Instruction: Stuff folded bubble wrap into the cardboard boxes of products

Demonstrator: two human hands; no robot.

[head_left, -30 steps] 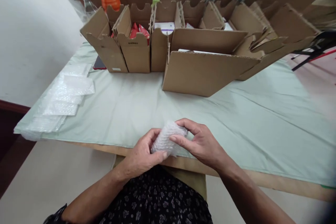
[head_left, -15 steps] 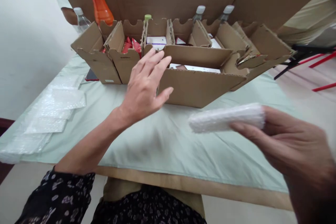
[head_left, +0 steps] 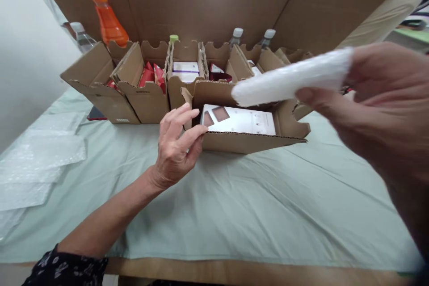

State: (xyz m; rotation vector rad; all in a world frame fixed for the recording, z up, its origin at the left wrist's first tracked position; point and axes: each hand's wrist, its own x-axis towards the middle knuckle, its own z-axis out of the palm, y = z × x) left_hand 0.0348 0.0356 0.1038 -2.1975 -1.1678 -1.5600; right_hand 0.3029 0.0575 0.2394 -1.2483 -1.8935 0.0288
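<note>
My right hand (head_left: 378, 107) grips one end of a long, flat packet in bubble wrap (head_left: 288, 78), raised above the front cardboard box (head_left: 231, 144). What the wrap encloses is hidden. At that box's front left corner, my left hand (head_left: 177, 145) pinches the cardboard wall between thumb and fingers. Inside the box lies a white carton (head_left: 239, 120) with brown squares printed on it, just beyond my left fingertips.
Behind stands a row of open cardboard bins holding red packets (head_left: 152, 76) and a white-and-purple box (head_left: 185, 71). An orange bottle (head_left: 110, 24) and clear bottles rise behind them. Bubble wrap sheets (head_left: 43, 161) lie at left on the pale green cloth (head_left: 234, 214).
My left hand has come down from above the bins onto the front box's corner. My right hand has lifted the wrapped packet over that box, which now tilts toward me.
</note>
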